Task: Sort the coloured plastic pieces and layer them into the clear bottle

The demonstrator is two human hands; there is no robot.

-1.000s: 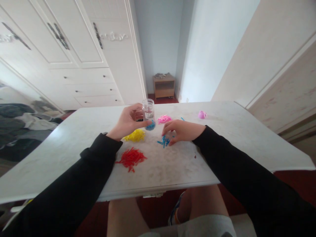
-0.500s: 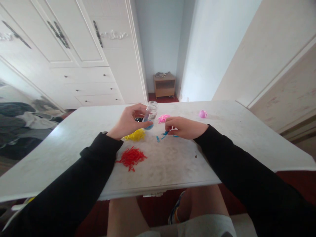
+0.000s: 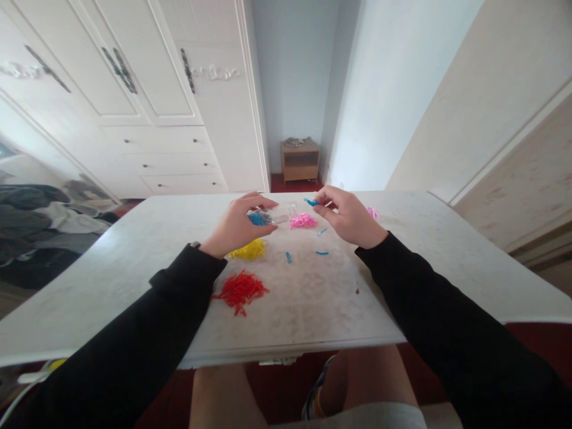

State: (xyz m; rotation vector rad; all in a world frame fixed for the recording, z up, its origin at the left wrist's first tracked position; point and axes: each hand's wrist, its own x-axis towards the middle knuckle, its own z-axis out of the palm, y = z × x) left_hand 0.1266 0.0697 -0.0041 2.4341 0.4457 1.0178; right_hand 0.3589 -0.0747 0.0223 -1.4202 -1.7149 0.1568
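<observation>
My left hand [image 3: 232,225] is closed around a clear jar [image 3: 280,213], tipped on its side with its mouth to the right. Blue rubber bands [image 3: 256,218] lie at the jar's bottom end. My right hand [image 3: 346,215] pinches a few blue rubber bands [image 3: 310,202] just right of the jar's mouth, apart from it. Below that hand is a blurred blue band [image 3: 322,232]. Two more blue pieces, a looped band [image 3: 288,257] and a curved band [image 3: 322,253], rest on the table. Pink rubber bands [image 3: 304,221] are heaped under the jar's mouth.
On the white table [image 3: 313,316] lie a yellow heap of bands [image 3: 250,249] and a red heap [image 3: 242,291], both near my left forearm. A pinkish-purple thing [image 3: 372,212] sits partly hidden behind my right hand. Beyond the table stand a white wardrobe [image 3: 165,137] and a small wooden cabinet [image 3: 300,173].
My left hand has tipped the jar from nearly upright onto its side. My right hand has risen from the tabletop toward the jar's mouth with blue rubber bands between its fingers.
</observation>
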